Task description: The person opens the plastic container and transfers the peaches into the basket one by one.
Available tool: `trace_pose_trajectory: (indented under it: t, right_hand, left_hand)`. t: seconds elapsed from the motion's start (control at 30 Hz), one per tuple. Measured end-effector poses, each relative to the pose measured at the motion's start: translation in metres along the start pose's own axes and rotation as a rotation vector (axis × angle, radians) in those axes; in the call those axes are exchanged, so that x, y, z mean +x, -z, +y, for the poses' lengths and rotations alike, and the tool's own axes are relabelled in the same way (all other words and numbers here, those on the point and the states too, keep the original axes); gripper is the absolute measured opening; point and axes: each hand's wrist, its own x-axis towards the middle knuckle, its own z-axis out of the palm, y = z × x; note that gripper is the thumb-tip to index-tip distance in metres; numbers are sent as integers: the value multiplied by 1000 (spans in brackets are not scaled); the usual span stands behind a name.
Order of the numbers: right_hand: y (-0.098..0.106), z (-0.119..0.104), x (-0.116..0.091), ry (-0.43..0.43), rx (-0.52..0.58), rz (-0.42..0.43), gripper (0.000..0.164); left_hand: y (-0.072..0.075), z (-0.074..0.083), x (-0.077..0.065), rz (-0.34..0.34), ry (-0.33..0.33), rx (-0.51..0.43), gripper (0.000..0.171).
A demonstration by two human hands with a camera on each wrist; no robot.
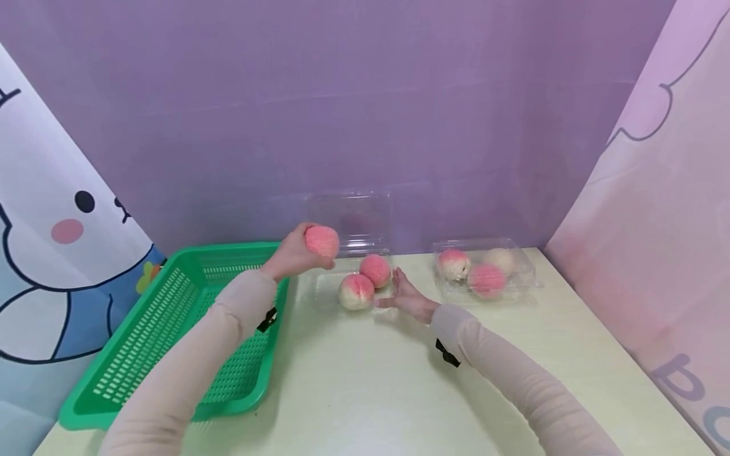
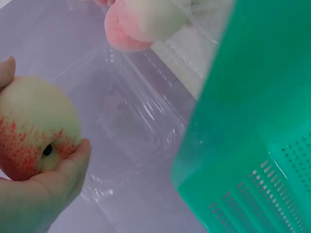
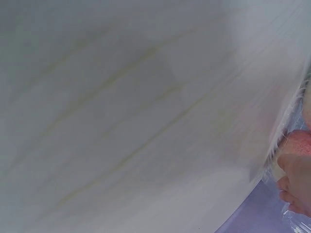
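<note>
My left hand (image 1: 299, 252) grips a pink and cream peach (image 1: 322, 242) in the air, between the green basket and a clear plastic box. In the left wrist view, the fingers wrap round this peach (image 2: 39, 126), and its dark stem hollow shows. Two more peaches, one at the front (image 1: 356, 292) and one behind it (image 1: 375, 271), sit in the clear hinged box (image 1: 325, 288), whose lid (image 1: 365, 218) stands up against the backdrop. Beside them, my right hand (image 1: 407, 297) has its thumb and fingers spread, fingertips right at the peaches' right side.
A green slatted basket (image 1: 265, 373) stands on the left of the pale table (image 1: 365, 386). Toward the back right is a closed clear box (image 1: 521, 278) with three peaches in it. A purple cloth backdrop (image 1: 365, 114) rises behind the table; printed panels flank it.
</note>
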Motion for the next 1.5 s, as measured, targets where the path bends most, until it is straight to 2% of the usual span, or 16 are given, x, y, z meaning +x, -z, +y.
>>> trace_pose_trajectory:
  t: [0.3,0.47,0.67,0.87,1.17,1.5]
  right_hand:
    - [2,2,-1,-15,3,-11,108]
    - [1,2,-2,-11,-10,4,108]
    - [-1,1,-3,3,2,15,108]
    - [-1,1,-3,8,17,16,109]
    - [-1,1,-2,18,27,4,109]
    - [0,0,-3,5,24,-17,110]
  left_hand:
    - [22,-29,-7,83,-81,-89,97]
    - [35,-48,-10,130,-103,-108,96]
    - [50,-69,-13,148,-115,-112,94]
    - [65,-98,-16,158,-124,-104,95]
    - [76,-137,-28,145,-78,-31,96]
    - [82,-176,-35,139,20,-10,95]
